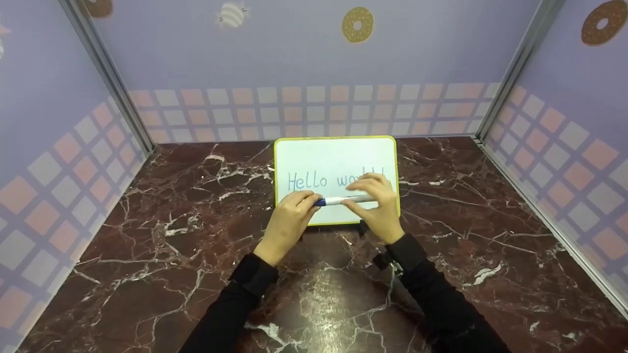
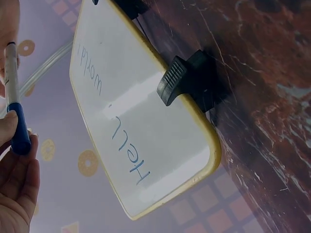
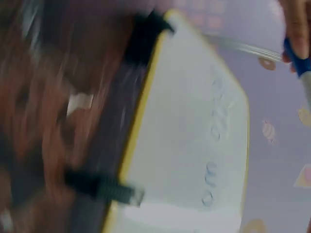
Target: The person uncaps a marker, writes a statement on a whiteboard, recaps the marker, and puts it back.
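Observation:
A white marker with a blue cap (image 1: 335,200) lies level in front of the whiteboard (image 1: 333,156). My left hand (image 1: 288,219) pinches its capped end between thumb and fingers, as the left wrist view also shows on the blue cap (image 2: 20,131). Around the marker's other end, my right hand (image 1: 381,206) has its thumb and fingers spread apart, and the barrel shows between them. "Hello world!" stands in blue handwriting (image 2: 129,155) on the yellow-framed board. In the head view the right hand covers part of the second word.
Black clip-like feet (image 2: 182,80) grip the board's lower edge and prop it up on the dark red marbled table (image 1: 196,274). A lilac back wall (image 1: 284,44) with checks and sweets rises behind, with side walls left and right. The right wrist view is blurred.

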A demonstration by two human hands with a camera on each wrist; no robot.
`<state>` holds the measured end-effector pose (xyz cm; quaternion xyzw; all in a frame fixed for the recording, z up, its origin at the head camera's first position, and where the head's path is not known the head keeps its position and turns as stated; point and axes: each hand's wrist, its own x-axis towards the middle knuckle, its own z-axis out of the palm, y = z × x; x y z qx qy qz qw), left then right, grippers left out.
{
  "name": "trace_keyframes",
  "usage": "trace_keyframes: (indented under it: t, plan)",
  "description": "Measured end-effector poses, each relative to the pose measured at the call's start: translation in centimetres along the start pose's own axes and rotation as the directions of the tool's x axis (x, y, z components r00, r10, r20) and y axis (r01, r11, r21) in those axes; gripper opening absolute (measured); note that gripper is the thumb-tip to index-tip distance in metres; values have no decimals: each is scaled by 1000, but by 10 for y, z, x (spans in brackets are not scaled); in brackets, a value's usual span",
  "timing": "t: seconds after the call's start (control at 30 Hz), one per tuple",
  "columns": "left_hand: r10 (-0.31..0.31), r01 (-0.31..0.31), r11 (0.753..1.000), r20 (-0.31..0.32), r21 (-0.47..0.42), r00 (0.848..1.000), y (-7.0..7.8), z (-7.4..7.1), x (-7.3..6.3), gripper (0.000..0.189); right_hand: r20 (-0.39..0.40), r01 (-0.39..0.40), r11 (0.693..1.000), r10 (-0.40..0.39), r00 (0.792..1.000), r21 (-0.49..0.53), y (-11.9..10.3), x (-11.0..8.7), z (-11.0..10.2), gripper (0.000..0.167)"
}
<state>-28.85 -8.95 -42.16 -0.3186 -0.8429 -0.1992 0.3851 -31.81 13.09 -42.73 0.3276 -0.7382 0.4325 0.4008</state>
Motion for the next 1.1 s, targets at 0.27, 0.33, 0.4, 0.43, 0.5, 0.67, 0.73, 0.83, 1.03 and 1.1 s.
trace_keyframes:
  t: [0.27, 0.33, 0.4, 0.43, 0.5, 0.67, 0.73, 0.83, 1.03, 1.1]
  plan:
    - [33, -32, 998, -6, 55, 999, 2, 1, 1, 17, 197, 345, 872, -292, 936, -347, -5, -3, 3, 36]
    - [29, -29, 998, -1, 48, 1000, 3, 1, 1, 18, 201, 345, 870, -290, 936, -351, -6, -4, 4, 33]
    - [24, -24, 999, 3, 36, 1000, 3, 1, 0, 18, 200, 339, 875, -284, 938, -345, -6, -5, 4, 29]
    - [21, -21, 999, 4, 31, 1000, 3, 0, 0, 18, 200, 335, 878, -281, 939, -342, -6, -5, 4, 27]
    - [19, -19, 1000, 2, 20, 1000, 3, 0, -1, 19, 202, 333, 879, -278, 939, -340, -6, -5, 4, 24]
    - [27, -27, 998, -5, 53, 1000, -1, -1, -1, 37, 184, 338, 868, -289, 939, -363, -2, -2, 1, 23]
    - [13, -13, 996, 1, 84, 1000, -4, -2, 0, 46, 160, 319, 871, -278, 947, -373, 1, 0, -3, 23]
    - [-47, 43, 989, 28, 141, 998, -12, -4, 0, 57, 109, 253, 890, -229, 967, -378, 7, 4, -12, 25]
    - [-264, 225, 938, 123, 263, 957, -37, -7, -5, 71, -14, 40, 920, -49, 999, -389, 30, 8, -38, 22]
    - [-330, 281, 917, 140, 285, 934, -46, -8, -9, 73, -57, -47, 923, 28, 998, -381, 39, 8, -47, 21]
